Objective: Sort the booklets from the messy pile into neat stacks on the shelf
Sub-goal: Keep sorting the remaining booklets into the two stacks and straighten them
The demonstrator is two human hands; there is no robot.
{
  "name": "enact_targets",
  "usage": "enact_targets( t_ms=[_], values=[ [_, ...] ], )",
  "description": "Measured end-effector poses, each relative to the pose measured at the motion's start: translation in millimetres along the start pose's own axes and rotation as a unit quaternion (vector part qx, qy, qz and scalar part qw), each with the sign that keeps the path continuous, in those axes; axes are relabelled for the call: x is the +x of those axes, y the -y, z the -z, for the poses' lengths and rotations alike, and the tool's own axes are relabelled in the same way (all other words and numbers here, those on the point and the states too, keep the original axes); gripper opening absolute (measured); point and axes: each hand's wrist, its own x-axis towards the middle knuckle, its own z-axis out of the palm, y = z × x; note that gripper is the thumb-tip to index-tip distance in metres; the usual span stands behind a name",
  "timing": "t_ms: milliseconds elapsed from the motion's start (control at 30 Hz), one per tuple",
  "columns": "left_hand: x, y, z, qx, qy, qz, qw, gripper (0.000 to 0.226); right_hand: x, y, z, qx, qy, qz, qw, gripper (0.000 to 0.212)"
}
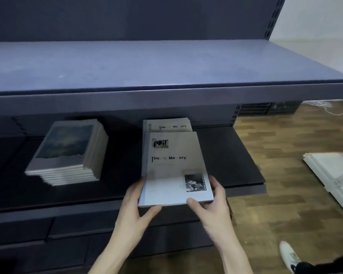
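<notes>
A pale booklet (174,169) titled "Time & Memory" is held over the dark lower shelf (236,165). My left hand (136,210) grips its near left corner, and my right hand (212,204) grips its near right corner with the thumb on the cover. Behind it on the shelf lies a stack of the same pale booklets (167,125), mostly hidden by the held one. To the left stands a stack of several dark-covered booklets (69,153) with a cloudy picture on top.
An upper grey shelf (166,62) juts out above the lower one. White panels or booklets (333,175) lie on the wooden floor at the right. A white shoe (289,256) shows at the bottom right. A white cable (325,107) lies further back.
</notes>
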Motion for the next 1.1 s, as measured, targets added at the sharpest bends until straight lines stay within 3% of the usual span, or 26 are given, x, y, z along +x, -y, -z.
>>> enact_targets(
  t_ms=[300, 467, 600, 1100],
  values=[
    [13.9, 5.4, -15.7, 0.052, -0.036, 0.024, 0.998, 0.069, 28.7, 6.4, 11.4, -0.106, -0.024, 0.058, 0.992, 0.065],
    [20.5, 6.1, -21.5, 0.043, -0.057, 0.024, 0.997, 0.067, 40.4, 2.6, 19.4, -0.189, 0.027, 0.079, 0.978, 0.084],
    [32.9, 12.9, -19.4, 0.032, -0.035, 0.007, 0.999, 0.081, 49.3, 1.1, 15.6, -0.176, 0.041, 0.073, 0.981, 0.090],
    [79.8, 13.4, -12.6, 0.010, 0.061, 0.023, 0.998, 0.101, 81.0, 10.9, 1.3, -0.184, 0.061, 0.060, 0.979, 0.101]
  ],
)
